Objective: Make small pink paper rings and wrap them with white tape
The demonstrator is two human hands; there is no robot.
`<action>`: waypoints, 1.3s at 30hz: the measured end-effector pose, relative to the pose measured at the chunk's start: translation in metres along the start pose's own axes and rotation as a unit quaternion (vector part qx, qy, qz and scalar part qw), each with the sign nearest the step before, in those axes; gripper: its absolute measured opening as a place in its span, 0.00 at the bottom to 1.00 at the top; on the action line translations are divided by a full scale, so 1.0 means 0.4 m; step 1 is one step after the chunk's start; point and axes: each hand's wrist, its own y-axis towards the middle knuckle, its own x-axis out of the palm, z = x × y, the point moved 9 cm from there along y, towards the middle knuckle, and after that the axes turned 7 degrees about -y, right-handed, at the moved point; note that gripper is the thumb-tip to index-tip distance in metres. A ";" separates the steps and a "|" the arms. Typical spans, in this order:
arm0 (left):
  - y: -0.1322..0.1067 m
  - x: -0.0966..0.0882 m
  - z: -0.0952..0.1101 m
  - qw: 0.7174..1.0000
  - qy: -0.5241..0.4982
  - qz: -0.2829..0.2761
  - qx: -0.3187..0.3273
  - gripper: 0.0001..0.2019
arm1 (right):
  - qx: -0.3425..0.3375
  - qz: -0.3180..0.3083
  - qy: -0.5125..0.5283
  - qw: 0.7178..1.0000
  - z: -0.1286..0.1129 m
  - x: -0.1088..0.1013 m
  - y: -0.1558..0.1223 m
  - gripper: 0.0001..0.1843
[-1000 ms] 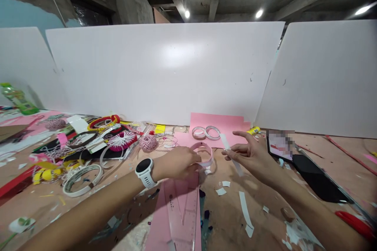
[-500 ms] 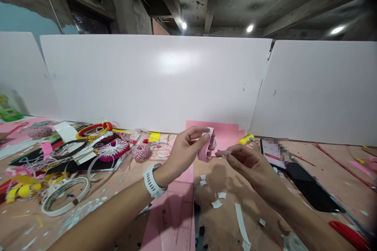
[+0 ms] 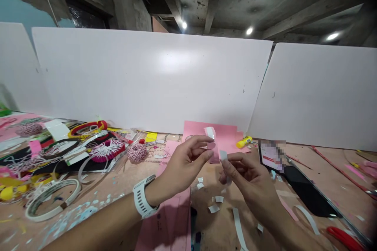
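Observation:
My left hand (image 3: 190, 160), with a white watch (image 3: 144, 198) on its wrist, holds a folded pink paper strip (image 3: 216, 151) at its fingertips. A white piece of tape (image 3: 209, 131) sits at the strip's top end. Part of the pink strip is hidden behind the fingers. Close by on the right, my right hand (image 3: 244, 172) is closed, pinching a short white tape strip (image 3: 223, 155) between thumb and fingers. The tape's upper end points up beside the pink strip; a gap shows between the two hands.
White tape scraps (image 3: 214, 208) and a longer white strip (image 3: 240, 227) lie below my hands. Pink sheets (image 3: 173, 223) and a yellow glue stick (image 3: 244, 142) are nearby. A phone (image 3: 272, 157) lies right; a tape roll (image 3: 53, 200) and yarn crafts (image 3: 108, 150) lie left.
My right hand has turned, and the white tape strip now shows upright in its fingers. The pink strip's taped end now stands above my left fingers. The view has shifted slightly right.

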 end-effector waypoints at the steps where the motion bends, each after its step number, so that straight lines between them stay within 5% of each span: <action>1: -0.003 0.003 -0.001 1.000 -0.003 0.002 -0.001 0.15 | 0.005 0.006 0.007 1.000 0.001 0.004 -0.005 0.19; 9: -0.026 0.011 0.049 0.987 0.123 0.019 0.098 0.18 | 0.036 0.036 0.034 0.998 0.009 0.014 -0.030 0.20; 15: -0.026 0.012 0.056 0.983 0.157 0.003 0.099 0.18 | 0.064 0.036 0.069 0.995 0.038 0.012 -0.028 0.25; 25: -0.023 0.000 0.002 0.998 -0.028 0.060 -0.010 0.15 | 0.043 0.029 0.081 0.995 0.033 0.015 -0.023 0.17; 30: -0.036 0.046 -0.022 0.993 -0.090 0.005 -0.080 0.17 | 0.045 0.051 0.059 0.996 0.025 0.009 -0.020 0.18; 39: -0.048 0.071 -0.016 0.989 -0.132 -0.025 -0.067 0.17 | 0.040 0.069 0.044 0.996 0.045 -0.004 -0.012 0.18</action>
